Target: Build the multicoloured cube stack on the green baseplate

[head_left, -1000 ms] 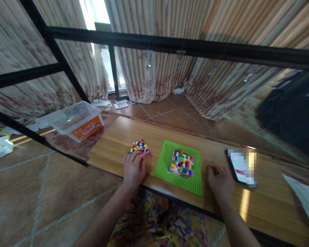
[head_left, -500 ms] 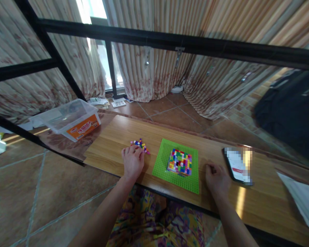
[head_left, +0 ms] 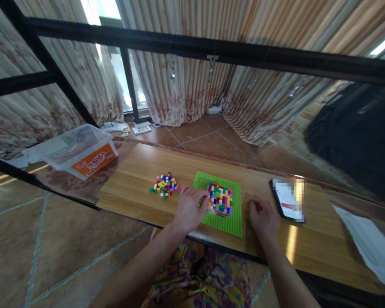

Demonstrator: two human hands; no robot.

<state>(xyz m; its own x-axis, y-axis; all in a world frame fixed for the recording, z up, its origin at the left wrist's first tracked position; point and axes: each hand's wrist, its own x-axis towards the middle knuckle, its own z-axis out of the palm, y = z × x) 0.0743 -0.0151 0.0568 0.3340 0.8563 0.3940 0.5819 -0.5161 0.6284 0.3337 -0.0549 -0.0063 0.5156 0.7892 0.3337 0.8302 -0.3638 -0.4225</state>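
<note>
A green baseplate (head_left: 233, 189) lies on the wooden tabletop (head_left: 137, 171) and carries a square block of many-coloured small bricks (head_left: 220, 199). My left hand (head_left: 190, 208) rests on the plate's left part, its fingertips at the block's left side; whether a brick is pinched in them I cannot tell. A loose pile of small coloured bricks (head_left: 164, 185) lies left of the plate. My right hand (head_left: 262, 218) lies curled on the table just right of the plate, holding nothing I can see.
A phone (head_left: 288, 199) lies right of my right hand, and white paper (head_left: 368, 246) at the far right. A clear plastic bin (head_left: 73, 149) with an orange label stands at the left. Black frame bars, curtains and tiled floor lie beyond.
My left hand has moved right from the loose brick pile onto the green plate, up to the block. The right hand has stayed where it was. The view has shifted.
</note>
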